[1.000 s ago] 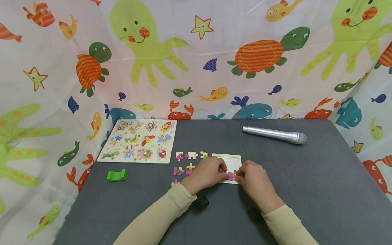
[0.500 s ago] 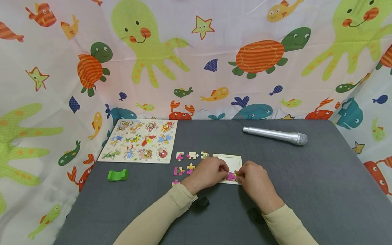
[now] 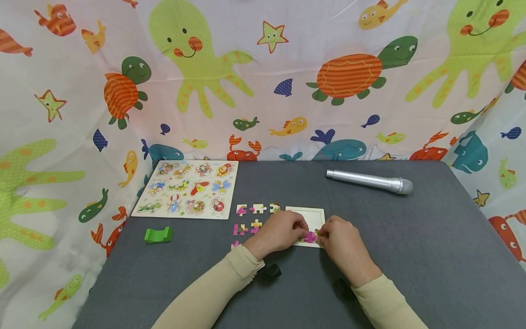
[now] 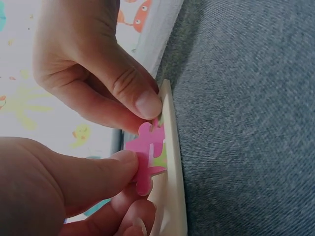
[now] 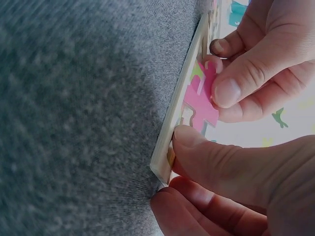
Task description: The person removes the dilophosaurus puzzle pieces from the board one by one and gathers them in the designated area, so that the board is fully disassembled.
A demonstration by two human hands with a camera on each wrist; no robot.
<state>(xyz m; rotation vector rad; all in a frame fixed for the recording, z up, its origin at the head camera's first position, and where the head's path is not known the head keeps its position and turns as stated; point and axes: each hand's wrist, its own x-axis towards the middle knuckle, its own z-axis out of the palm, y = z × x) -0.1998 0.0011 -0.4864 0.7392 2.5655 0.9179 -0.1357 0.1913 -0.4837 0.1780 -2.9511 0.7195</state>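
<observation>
A small white puzzle tray (image 3: 304, 209) lies on the dark table between both hands. My left hand (image 3: 281, 233) pinches a pink jigsaw piece (image 4: 142, 147), thumb on its face, tilted over the tray's near side. Under it, a pink and green piece (image 4: 160, 156) lies in the tray. My right hand (image 3: 345, 249) grips the tray's near right corner, thumb (image 5: 189, 135) inside the rim and fingers curled at the outer edge. A corner piece under that thumb is mostly hidden.
Several loose jigsaw pieces (image 3: 241, 210) lie left of the tray, some partly behind the left hand. An insect picture board (image 3: 185, 217) is at the back left, with a green curved block (image 3: 158, 235) in front. A silver microphone (image 3: 367, 181) lies at the back right.
My left fingertips have shifted slightly to the right with the pink jigsaw piece. The right hand stays at the tray's corner, and the loose pieces have not moved.
</observation>
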